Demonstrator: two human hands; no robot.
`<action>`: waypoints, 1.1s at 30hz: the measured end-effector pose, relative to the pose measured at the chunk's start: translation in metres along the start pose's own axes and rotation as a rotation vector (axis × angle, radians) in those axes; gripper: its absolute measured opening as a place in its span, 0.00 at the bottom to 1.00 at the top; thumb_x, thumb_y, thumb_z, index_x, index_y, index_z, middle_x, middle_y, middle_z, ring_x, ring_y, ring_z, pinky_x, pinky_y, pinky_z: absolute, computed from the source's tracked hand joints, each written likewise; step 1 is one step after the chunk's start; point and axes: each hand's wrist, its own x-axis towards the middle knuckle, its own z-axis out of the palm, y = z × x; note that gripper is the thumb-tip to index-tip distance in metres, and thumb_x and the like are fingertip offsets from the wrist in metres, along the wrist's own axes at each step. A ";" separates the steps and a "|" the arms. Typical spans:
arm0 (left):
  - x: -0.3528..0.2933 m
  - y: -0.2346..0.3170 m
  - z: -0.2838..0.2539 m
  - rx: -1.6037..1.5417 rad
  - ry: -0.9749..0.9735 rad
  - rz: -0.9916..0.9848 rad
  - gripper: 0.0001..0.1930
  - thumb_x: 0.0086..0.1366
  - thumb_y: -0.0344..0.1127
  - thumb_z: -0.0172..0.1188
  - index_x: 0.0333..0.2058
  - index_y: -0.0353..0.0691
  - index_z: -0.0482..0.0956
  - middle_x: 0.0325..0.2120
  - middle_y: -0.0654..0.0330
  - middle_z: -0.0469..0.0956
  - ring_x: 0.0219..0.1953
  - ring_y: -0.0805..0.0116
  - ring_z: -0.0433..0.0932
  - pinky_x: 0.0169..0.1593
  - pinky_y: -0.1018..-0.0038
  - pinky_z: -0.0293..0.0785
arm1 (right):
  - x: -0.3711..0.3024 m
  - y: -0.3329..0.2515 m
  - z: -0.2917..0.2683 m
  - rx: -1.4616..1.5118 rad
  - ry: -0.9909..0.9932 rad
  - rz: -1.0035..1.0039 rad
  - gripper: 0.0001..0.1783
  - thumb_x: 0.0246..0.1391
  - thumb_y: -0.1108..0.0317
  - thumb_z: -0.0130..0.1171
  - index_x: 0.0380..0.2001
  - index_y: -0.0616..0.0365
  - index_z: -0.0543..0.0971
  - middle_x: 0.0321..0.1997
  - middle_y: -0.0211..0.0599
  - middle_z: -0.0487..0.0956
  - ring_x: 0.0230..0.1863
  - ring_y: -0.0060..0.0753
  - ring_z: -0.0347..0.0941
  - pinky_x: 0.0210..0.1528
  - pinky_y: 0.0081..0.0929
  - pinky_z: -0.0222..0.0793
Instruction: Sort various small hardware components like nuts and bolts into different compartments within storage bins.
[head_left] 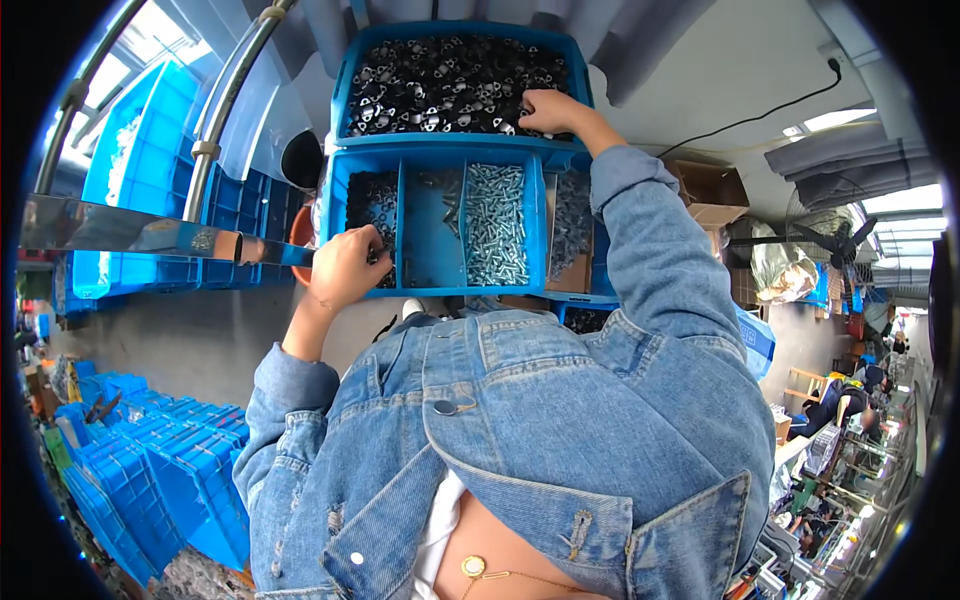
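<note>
My right hand (552, 112) reaches into the far blue bin (338, 115), its fingers curled at the heap of small black and silver metal parts (440, 82). Whatever it may pinch is hidden. My left hand (345, 270) is over the left compartment of the nearer divided blue bin (335, 160), fingers bent together beside small black ring-like pieces (372, 196); anything between them cannot be made out. Silver screws (496, 228) fill a compartment to the right. Between lies a compartment with a bare blue floor (430, 240) and a few dark screws (452, 205) along its right side.
Small grey pieces (571, 215) lie in a section at the right, by my right sleeve. A metal bar (140, 230) juts in from the left. Tall blue crates (140, 190) and stacked blue crates (180, 460) stand left. A cardboard box (708, 190) and a fan (835, 235) stand right.
</note>
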 end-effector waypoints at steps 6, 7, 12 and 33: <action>0.003 -0.002 -0.003 -0.029 0.005 0.042 0.09 0.49 0.36 0.61 0.25 0.37 0.75 0.18 0.54 0.75 0.22 0.58 0.76 0.26 0.68 0.70 | -0.013 -0.015 -0.005 0.030 0.158 0.075 0.17 0.50 0.52 0.58 0.37 0.52 0.76 0.34 0.40 0.79 0.38 0.42 0.75 0.37 0.37 0.69; 0.005 0.000 -0.005 -0.028 -0.011 0.037 0.09 0.49 0.36 0.61 0.26 0.37 0.75 0.18 0.54 0.75 0.21 0.58 0.75 0.26 0.68 0.70 | -0.018 -0.017 -0.009 0.172 0.293 0.110 0.17 0.48 0.53 0.60 0.35 0.53 0.77 0.31 0.39 0.78 0.33 0.40 0.75 0.34 0.35 0.68; 0.019 0.008 -0.011 -0.038 0.093 0.137 0.08 0.50 0.35 0.61 0.25 0.37 0.75 0.19 0.55 0.74 0.20 0.60 0.74 0.25 0.68 0.68 | -0.049 -0.036 -0.005 0.987 0.801 0.195 0.16 0.46 0.58 0.65 0.29 0.60 0.76 0.18 0.34 0.73 0.21 0.24 0.69 0.25 0.23 0.64; 0.053 0.077 -0.042 -0.234 -0.133 0.449 0.07 0.48 0.32 0.61 0.27 0.37 0.77 0.21 0.56 0.72 0.25 0.60 0.74 0.30 0.68 0.71 | -0.150 -0.123 0.065 2.449 -0.049 0.576 0.13 0.57 0.65 0.43 0.32 0.65 0.73 0.38 0.46 0.75 0.36 0.37 0.74 0.37 0.32 0.75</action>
